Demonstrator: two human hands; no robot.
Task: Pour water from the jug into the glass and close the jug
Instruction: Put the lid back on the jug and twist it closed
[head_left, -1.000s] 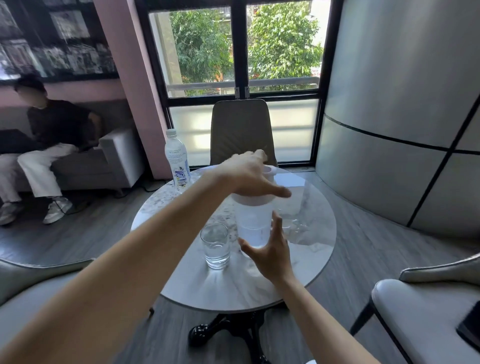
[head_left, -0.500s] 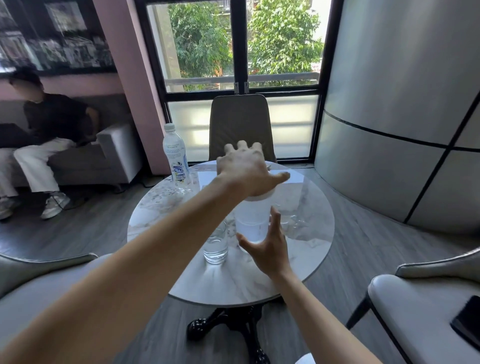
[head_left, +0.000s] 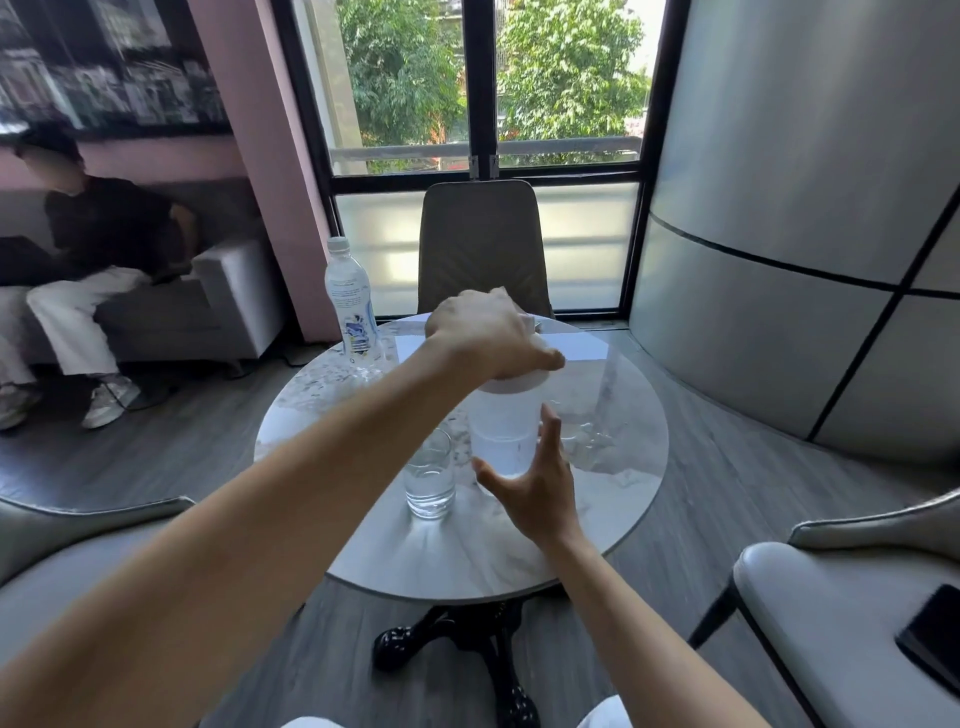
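A translucent white jug (head_left: 503, 431) stands upright on the round marble table (head_left: 613, 493), partly filled with water. My left hand (head_left: 488, 335) lies over the jug's top, fingers curled down on its white lid (head_left: 511, 385). My right hand (head_left: 537, 486) is at the jug's lower front, fingers spread beside its wall; whether it touches the jug I cannot tell. A clear drinking glass (head_left: 429, 480) with water in its lower half stands just left of the jug, partly crossed by my left forearm.
A plastic water bottle (head_left: 349, 299) stands at the table's far left edge. A brown chair (head_left: 480, 244) faces me behind the table. Grey armchairs sit at lower left and right (head_left: 831, 597), a dark phone (head_left: 935, 636) on the right one. A person sits on the sofa at left.
My left hand has settled lower onto the jug's lid, fingers curling over it. My right hand stays by the jug's lower wall. The camera view has shifted slightly.
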